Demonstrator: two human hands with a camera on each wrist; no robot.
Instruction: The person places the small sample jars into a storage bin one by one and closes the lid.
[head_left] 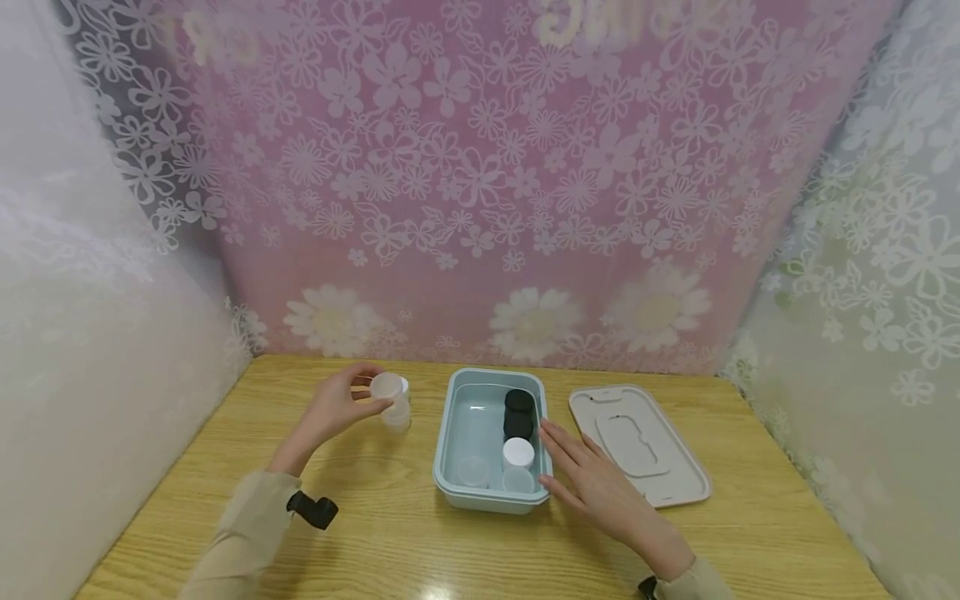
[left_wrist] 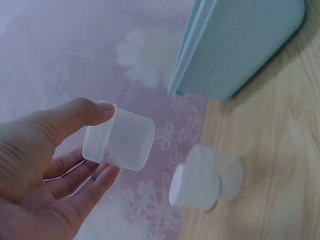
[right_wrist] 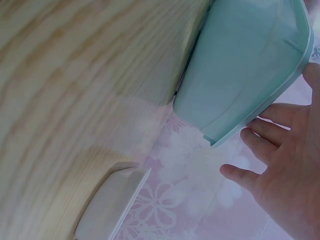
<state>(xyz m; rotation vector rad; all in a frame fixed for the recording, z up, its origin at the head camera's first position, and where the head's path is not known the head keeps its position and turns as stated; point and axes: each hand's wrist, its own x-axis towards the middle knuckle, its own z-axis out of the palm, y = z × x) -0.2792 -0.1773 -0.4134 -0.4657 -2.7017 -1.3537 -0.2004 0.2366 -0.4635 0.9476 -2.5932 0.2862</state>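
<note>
My left hand (head_left: 335,407) pinches a small translucent plastic jar with a ribbed cap (left_wrist: 125,140) between thumb and fingers, tipped on its side in the left wrist view. Just beyond it on the table stand a clear jar (head_left: 397,414) and a white-capped jar (left_wrist: 197,185), partly hidden in the head view. A light blue open box (head_left: 442,450) sits in the middle. Along its right side are black jars (head_left: 518,424), a white-lidded jar (head_left: 518,453) and a clear jar (head_left: 519,480); another clear one (head_left: 472,472) lies near its front left. My right hand (head_left: 600,493) rests its straight fingertips at the box's right rim.
A pale lid (head_left: 678,454) with a raised outline lies right of the box, partly behind the right hand. The wooden table (head_left: 420,558) ends at a pink floral curtain (head_left: 450,325), with pale sheets hanging left and right.
</note>
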